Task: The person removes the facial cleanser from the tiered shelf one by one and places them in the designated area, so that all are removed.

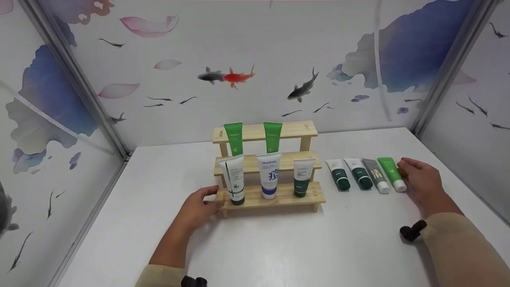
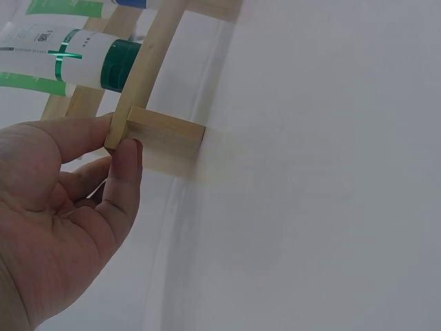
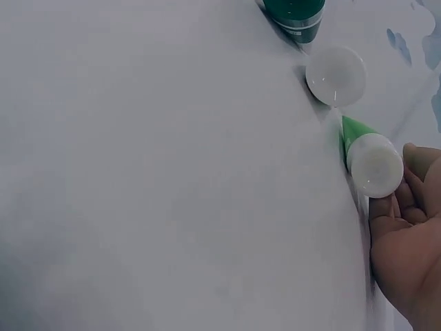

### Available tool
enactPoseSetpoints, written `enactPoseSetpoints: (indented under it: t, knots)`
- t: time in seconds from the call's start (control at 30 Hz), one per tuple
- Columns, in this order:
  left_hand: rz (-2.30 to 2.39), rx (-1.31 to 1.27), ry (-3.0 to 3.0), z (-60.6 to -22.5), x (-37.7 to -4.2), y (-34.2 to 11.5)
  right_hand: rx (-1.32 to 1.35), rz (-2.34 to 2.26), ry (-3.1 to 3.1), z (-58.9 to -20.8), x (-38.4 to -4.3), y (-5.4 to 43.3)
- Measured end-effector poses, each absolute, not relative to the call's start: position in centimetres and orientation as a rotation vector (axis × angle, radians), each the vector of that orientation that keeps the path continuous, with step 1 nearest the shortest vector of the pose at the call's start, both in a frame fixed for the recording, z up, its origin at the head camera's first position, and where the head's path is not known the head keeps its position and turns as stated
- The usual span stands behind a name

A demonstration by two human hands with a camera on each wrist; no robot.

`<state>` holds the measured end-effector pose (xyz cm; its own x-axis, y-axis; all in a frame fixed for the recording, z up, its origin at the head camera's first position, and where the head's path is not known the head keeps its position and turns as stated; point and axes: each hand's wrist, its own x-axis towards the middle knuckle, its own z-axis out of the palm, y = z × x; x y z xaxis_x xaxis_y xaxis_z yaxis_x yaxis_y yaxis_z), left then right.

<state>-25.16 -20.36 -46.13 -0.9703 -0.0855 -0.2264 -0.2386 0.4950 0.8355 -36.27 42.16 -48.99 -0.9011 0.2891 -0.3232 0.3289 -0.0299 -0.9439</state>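
My left hand (image 1: 202,207) pinches the left end of the lowest step of a wooden three-step rack (image 1: 287,202), thumb and fingers on either side of the board. On that step stand a white tube with a black cap (image 1: 234,179), a white-and-blue tube (image 1: 269,175) and a white-and-dark-green tube (image 1: 303,177). Two green tubes (image 1: 236,137) stand behind them, their lower ends hidden. At the right, my right hand (image 1: 423,179) touches the outer side of a green tube (image 1: 390,171) lying on the table; its white cap (image 3: 375,165) shows beside the fingers.
Left of that green tube lie a grey tube (image 1: 373,173) and two white-and-dark-green tubes (image 1: 357,171), side by side in a row. The white table (image 1: 271,247) is enclosed by printed panels (image 1: 255,48) at the back and both sides, with metal posts (image 1: 454,67) at the corners.
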Motion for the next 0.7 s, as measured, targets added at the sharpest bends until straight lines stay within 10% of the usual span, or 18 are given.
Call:
enactPoseSetpoints:
  t: [0.7]
  knots:
    - [1.481, -0.267, 2.588, -46.2, -25.2, -20.4, 0.226, -1.988, 2.548, -42.8, -34.3, 32.7]
